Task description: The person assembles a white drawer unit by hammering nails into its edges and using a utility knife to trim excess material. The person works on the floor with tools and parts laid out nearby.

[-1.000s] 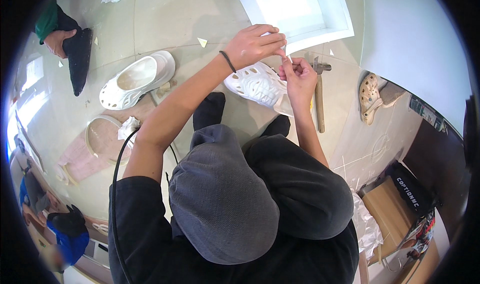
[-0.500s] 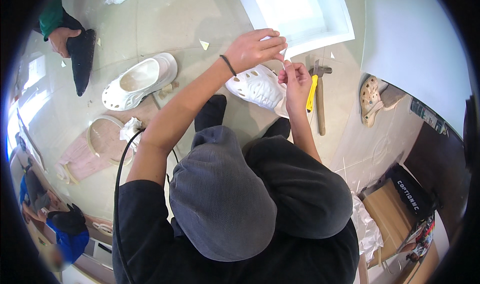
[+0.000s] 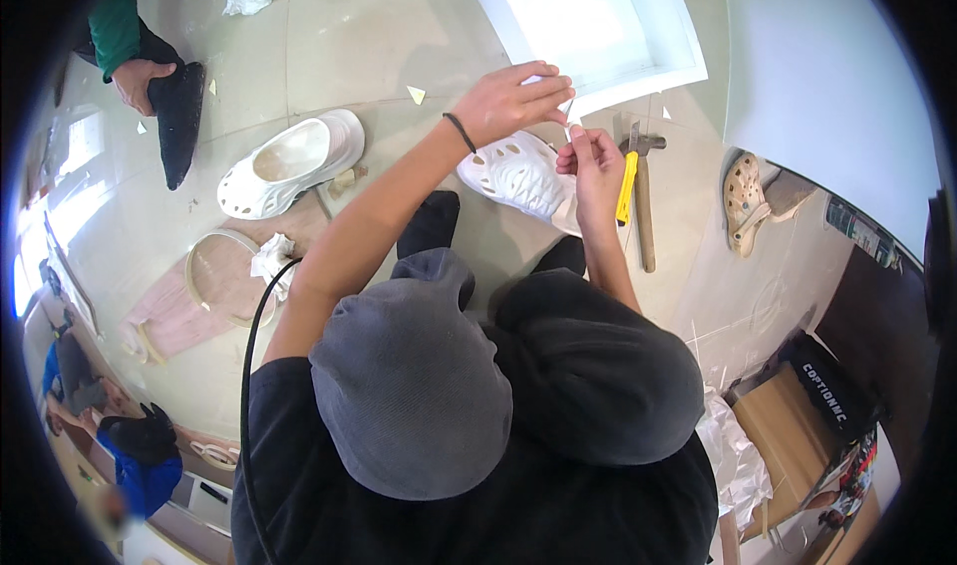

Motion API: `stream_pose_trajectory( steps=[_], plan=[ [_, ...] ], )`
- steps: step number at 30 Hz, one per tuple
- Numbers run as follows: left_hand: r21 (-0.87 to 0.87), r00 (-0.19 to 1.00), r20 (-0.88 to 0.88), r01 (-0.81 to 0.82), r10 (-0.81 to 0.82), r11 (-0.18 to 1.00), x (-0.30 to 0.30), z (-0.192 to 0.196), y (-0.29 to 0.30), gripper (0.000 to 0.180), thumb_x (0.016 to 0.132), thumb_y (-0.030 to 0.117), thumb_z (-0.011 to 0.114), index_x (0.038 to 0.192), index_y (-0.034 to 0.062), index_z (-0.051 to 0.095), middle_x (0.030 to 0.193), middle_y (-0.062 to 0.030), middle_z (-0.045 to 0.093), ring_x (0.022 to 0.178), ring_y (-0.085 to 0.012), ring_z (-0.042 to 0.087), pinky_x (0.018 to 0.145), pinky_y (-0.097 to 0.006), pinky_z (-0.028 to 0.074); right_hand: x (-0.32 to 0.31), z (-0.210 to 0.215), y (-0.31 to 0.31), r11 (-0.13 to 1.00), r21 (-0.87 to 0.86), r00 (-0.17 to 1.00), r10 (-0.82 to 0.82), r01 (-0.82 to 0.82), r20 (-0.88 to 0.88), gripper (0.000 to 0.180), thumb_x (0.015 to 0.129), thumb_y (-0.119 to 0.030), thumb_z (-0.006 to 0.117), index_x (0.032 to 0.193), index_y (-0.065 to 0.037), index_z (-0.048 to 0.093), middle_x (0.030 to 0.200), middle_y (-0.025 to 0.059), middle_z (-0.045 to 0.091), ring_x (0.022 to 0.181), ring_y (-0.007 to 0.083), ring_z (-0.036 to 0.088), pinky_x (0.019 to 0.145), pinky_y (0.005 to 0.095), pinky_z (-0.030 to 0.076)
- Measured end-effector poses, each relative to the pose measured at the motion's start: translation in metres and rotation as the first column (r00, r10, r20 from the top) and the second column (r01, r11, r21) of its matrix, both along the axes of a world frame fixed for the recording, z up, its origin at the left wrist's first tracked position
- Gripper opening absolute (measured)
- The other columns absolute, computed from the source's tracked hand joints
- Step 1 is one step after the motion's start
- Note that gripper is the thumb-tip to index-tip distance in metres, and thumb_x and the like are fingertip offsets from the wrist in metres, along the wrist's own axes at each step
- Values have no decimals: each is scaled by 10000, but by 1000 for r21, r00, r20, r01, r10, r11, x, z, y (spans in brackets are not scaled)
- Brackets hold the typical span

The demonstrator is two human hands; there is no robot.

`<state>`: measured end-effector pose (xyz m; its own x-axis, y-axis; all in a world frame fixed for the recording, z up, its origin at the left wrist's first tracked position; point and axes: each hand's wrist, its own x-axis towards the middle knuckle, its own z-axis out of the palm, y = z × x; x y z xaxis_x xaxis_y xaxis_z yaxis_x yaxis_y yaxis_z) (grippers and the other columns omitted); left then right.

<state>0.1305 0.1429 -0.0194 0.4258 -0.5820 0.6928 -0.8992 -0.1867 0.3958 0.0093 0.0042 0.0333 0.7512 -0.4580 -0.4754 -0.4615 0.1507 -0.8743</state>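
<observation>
The person sits on the tiled floor (image 3: 399, 27) and holds both hands up above a white perforated clog (image 3: 518, 174), which lies on the floor just in front of the knees. The left hand (image 3: 513, 102) is closed narrow, its fingertips pinching a small thin white piece (image 3: 566, 127); the right hand (image 3: 595, 161) is also closed narrow, and its thumb and forefinger pinch the lower end of the same piece, so the two hands meet there. What the piece is I cannot tell, it is too small. As I judge it, the work is in a middle step: the small piece is in the fingers and is not yet on the clog, and the tools lie unused on the floor. Just beside the right hand lie one yellow utility knife (image 3: 626, 188) and one hammer (image 3: 643, 206) with a wooden handle, close to each other. I count two white clogs: the one below the hands and a second white clog (image 3: 289, 161) further to the left, well apart. One beige clog (image 3: 745, 201) lies on the right, near the wall. At the top left edge another person's hand (image 3: 135, 79) rests on a black shoe (image 3: 177, 117). One white frame (image 3: 598, 27) lies on the floor beyond the hands.
</observation>
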Motion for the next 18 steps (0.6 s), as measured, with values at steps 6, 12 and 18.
stream_pose_trajectory(
  steps=[6,12,18],
  plan=[
    [8,1000,7,0,0,1000,0,0,0,352,750,248,806,1046,75,723,1074,6,690,1023,-195,644,807,-307,586,1,5,4,1000,-7,1000,-13,12,-28,209,974,-211,633,828,-65,598,646,3,573,530,76,520,520,226,446],
    [3,999,9,-34,34,999,-1,-3,-1,339,761,247,799,1045,77,724,1086,4,692,1027,-195,643,818,-310,584,8,-5,-11,952,267,980,179,-151,-83,287,1013,-292,549,789,-113,525,603,-52,417,492,39,350,455,213,292],
    [-4,1000,-14,-28,28,1000,-1,-6,-5,415,732,253,808,1105,95,717,1102,-2,704,1036,-210,654,862,-323,574,6,-14,-4,965,248,996,80,-88,46,308,1025,-276,511,769,-103,524,602,-51,446,465,38,356,432,215,287]
  ],
)
